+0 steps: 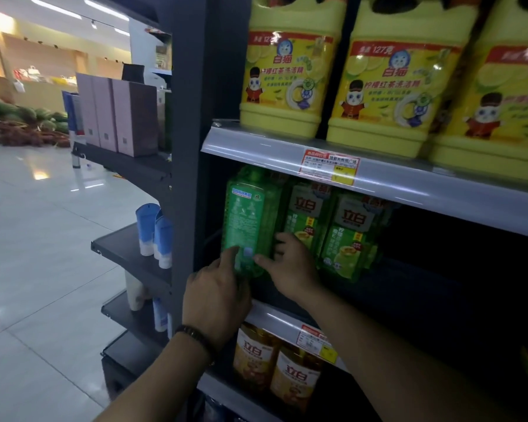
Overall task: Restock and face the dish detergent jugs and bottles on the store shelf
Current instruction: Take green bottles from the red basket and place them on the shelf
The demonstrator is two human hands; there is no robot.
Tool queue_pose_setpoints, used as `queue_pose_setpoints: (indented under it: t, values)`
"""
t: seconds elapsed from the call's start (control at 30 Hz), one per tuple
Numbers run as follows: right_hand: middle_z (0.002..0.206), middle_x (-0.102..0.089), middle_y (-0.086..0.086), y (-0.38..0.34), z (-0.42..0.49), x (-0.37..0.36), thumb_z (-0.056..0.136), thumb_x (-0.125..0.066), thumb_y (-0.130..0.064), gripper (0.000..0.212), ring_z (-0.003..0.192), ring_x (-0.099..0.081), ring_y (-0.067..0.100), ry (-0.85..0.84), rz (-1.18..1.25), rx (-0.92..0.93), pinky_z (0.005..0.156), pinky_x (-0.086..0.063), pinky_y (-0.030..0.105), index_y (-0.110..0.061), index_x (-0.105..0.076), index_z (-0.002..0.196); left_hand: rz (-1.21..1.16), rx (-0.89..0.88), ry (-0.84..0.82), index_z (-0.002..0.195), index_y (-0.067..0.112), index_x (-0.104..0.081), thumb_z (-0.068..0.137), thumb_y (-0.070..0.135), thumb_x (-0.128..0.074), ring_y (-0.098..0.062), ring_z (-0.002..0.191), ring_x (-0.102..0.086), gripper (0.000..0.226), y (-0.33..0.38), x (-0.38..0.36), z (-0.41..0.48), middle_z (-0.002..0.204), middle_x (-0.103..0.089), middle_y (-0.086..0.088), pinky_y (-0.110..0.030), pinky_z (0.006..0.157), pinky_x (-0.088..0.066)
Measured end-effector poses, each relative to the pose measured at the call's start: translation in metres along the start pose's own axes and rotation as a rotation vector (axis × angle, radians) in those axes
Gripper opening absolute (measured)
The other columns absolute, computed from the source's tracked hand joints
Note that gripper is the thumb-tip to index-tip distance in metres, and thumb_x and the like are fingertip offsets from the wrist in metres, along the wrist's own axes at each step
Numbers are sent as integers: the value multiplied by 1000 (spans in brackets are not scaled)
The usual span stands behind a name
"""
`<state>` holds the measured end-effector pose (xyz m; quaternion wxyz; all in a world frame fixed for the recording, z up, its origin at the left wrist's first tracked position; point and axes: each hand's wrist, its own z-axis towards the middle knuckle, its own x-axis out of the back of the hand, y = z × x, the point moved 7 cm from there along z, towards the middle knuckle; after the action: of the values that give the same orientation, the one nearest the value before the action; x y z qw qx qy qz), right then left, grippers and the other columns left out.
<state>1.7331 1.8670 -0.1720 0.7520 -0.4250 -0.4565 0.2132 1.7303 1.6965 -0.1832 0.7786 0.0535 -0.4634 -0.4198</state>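
A green detergent bottle (pixel 250 217) stands at the left end of the middle shelf (pixel 275 315) with its back label facing out. My left hand (pixel 217 293) holds its lower left side, index finger stretched up the label. My right hand (pixel 290 266) grips its lower right side, fingers wrapped round the edge. Two more green bottles (pixel 345 236) stand to its right, front labels out. Three yellow jugs (pixel 390 80) fill the top shelf. Orange bottles (pixel 275 370) sit on the shelf below.
The right part of the middle shelf (pixel 454 284) is dark. A grey upright post (pixel 189 147) borders the bay on the left. Beyond it, an end rack carries pink boxes (pixel 119 117) and blue tubes (pixel 153 233). Tiled floor (pixel 43 239) lies to the left.
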Motion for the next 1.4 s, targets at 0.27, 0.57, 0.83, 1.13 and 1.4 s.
queue_pose_setpoints:
  t: [0.27,0.57,0.83,1.13,1.4]
  values:
    - [104,-66,-8,19,-122,80,97,-77,-25,24,93,-63,2,-75,-186,87,75,-49,19,-22,-67,119,-184,-196,-137,122,39,-55,94,40,-56,-10,83,-70,28,59,11,-99,98,-71,17,-41,72,-56]
    - [94,-67,-16,123,-290,166,96,-77,-27,24,92,-63,-7,-106,-258,-84,75,-47,10,-28,-69,119,-210,-312,-613,103,33,-69,89,43,-47,-11,86,-73,29,144,-59,-238,97,-76,12,-37,70,-58]
    - [103,-70,-13,292,-430,171,96,-76,-35,18,95,-66,6,-201,-243,-595,74,-50,20,-28,-69,111,-125,-259,-1020,112,33,-70,94,43,-54,-20,99,-75,26,154,-132,-358,110,-75,7,-43,83,-62]
    - [153,-50,7,416,-530,84,105,-66,-33,63,140,-52,30,-402,-289,-904,109,-47,40,-21,-40,160,-61,-215,-1334,121,24,-73,106,38,-57,-21,108,-71,26,133,-175,-412,119,-74,0,-38,93,-58]
    - [176,-16,10,485,-515,41,107,-62,-34,75,163,-13,31,-507,-357,-893,128,-23,46,-21,-22,169,-151,-124,-1438,133,28,-65,108,39,-55,-14,124,-64,30,127,-195,-414,136,-65,9,-30,104,-52]
